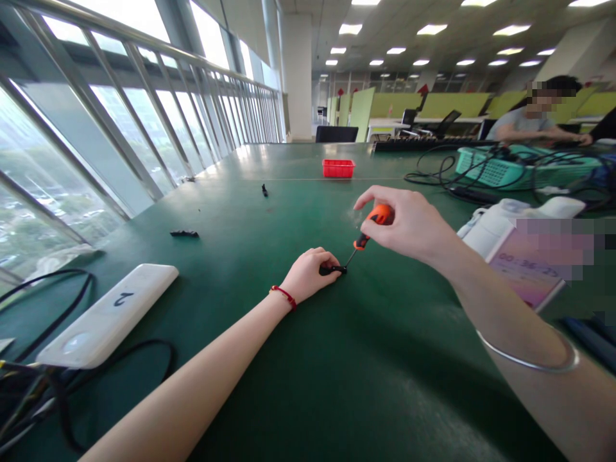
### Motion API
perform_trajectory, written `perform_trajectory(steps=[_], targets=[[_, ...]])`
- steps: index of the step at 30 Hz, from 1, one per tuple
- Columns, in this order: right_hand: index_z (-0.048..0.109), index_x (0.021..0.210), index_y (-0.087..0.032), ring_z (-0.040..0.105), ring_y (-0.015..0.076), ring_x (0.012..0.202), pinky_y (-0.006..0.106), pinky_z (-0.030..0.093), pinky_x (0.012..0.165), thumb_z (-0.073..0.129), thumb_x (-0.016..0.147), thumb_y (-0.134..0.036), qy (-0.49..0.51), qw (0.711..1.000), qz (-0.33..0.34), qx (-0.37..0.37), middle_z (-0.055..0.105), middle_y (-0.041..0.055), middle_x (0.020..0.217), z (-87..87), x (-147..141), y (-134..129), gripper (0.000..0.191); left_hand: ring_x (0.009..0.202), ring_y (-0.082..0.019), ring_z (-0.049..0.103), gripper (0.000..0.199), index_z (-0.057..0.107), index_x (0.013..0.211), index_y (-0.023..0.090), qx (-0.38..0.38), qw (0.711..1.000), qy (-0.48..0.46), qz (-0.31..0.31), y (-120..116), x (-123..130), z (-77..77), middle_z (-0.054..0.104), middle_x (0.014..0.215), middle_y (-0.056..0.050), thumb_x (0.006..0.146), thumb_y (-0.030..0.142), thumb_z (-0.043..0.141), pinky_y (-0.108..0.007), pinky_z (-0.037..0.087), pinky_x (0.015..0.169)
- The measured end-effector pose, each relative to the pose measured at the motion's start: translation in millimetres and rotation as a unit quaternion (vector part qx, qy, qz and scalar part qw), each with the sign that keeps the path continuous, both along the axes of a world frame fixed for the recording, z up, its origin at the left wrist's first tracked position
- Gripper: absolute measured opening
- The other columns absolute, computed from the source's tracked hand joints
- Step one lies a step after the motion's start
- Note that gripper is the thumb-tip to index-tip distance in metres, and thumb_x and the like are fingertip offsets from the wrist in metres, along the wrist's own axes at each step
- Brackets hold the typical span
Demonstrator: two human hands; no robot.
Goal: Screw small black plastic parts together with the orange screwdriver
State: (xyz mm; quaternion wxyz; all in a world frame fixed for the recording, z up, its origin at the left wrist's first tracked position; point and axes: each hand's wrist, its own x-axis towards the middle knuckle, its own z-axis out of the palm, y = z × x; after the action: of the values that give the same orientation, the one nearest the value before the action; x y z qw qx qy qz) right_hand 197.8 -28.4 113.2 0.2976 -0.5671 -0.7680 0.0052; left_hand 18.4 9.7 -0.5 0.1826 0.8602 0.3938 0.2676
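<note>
The left hand (308, 276) pinched a slim black piece (341, 269); the right hand (409, 223) held an orange-and-black-handled screwdriver (362, 241) to its end.

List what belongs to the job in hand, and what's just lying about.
In use:
screwdriver, in right hand
small black part, in left hand

Lying about:
white device
red bin
teal basket
two loose black pieces, role unclear

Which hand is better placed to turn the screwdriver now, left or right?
Right, most likely. The right hand holds the orange-and-black screwdriver by its handle, tip at the small black part. The left hand grips that part at the green tabletop, so it seems better suited to steadying.
</note>
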Motion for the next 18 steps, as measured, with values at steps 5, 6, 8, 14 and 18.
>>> perform_trajectory(steps=[5, 6, 8, 14, 18], targets=[[0.064, 0.070, -0.020, 0.048, 0.0122, 0.053, 0.025, 0.032, 0.052, 0.050, 0.076, -0.042, 0.016, 1.000, 0.010, -0.004, 0.058, 0.0005, 0.058, -3.0, -0.4, 3.5, 0.027, 0.073, -0.015, 0.053, 0.011, 0.065, 0.081, 0.018, 0.002, 1.000, -0.007, -0.001, -0.3, -0.2, -0.9, 0.058, 0.077, -0.002, 0.074, 0.024, 0.060, -0.029, 0.045, 0.069], [0.064, 0.071, -0.020, 0.048, 0.0123, 0.054, 0.025, 0.033, 0.052, 0.051, 0.075, -0.040, 0.020, 1.000, 0.008, -0.001, 0.058, 0.0006, 0.059, -3.6, -0.4, 4.3, 0.025, 0.073, -0.015, 0.053, 0.011, 0.065, 0.081, 0.018, 0.001, 1.000, -0.008, -0.002, -0.3, -0.2, -1.0, 0.058, 0.077, -0.002, 0.074, 0.024, 0.059, -0.029, 0.045, 0.070], [0.065, 0.077, -0.020, 0.048, 0.0120, 0.055, 0.025, 0.033, 0.053, 0.054, 0.071, -0.035, 0.027, 1.000, 0.012, 0.003, 0.060, 0.0000, 0.063, -4.9, -0.5, 5.4, 0.019, 0.074, -0.015, 0.053, 0.011, 0.065, 0.081, 0.018, 0.000, 1.000, -0.007, -0.002, -0.3, -0.1, -0.7, 0.058, 0.077, -0.002, 0.074, 0.024, 0.060, -0.028, 0.045, 0.069], [0.059, 0.058, -0.019, 0.046, 0.0122, 0.052, 0.026, 0.034, 0.054, 0.050, 0.074, -0.039, 0.053, 0.998, 0.016, -0.011, 0.054, -0.0007, 0.051, -7.9, -5.4, 4.5, 0.027, 0.073, -0.015, 0.053, 0.011, 0.064, 0.081, 0.017, 0.004, 1.000, -0.003, -0.002, -0.6, 0.0, 0.6, 0.058, 0.077, -0.002, 0.074, 0.024, 0.059, -0.028, 0.045, 0.069], [0.056, 0.054, -0.018, 0.043, 0.0110, 0.049, 0.025, 0.032, 0.051, 0.049, 0.072, -0.031, 0.093, 0.995, 0.003, 0.028, 0.051, -0.0010, 0.049, -7.0, -9.8, 1.5, 0.023, 0.073, -0.015, 0.053, 0.010, 0.064, 0.080, 0.017, 0.006, 1.000, -0.002, -0.004, -0.2, 0.0, -0.6, 0.058, 0.076, -0.002, 0.074, 0.024, 0.059, -0.027, 0.044, 0.068]])
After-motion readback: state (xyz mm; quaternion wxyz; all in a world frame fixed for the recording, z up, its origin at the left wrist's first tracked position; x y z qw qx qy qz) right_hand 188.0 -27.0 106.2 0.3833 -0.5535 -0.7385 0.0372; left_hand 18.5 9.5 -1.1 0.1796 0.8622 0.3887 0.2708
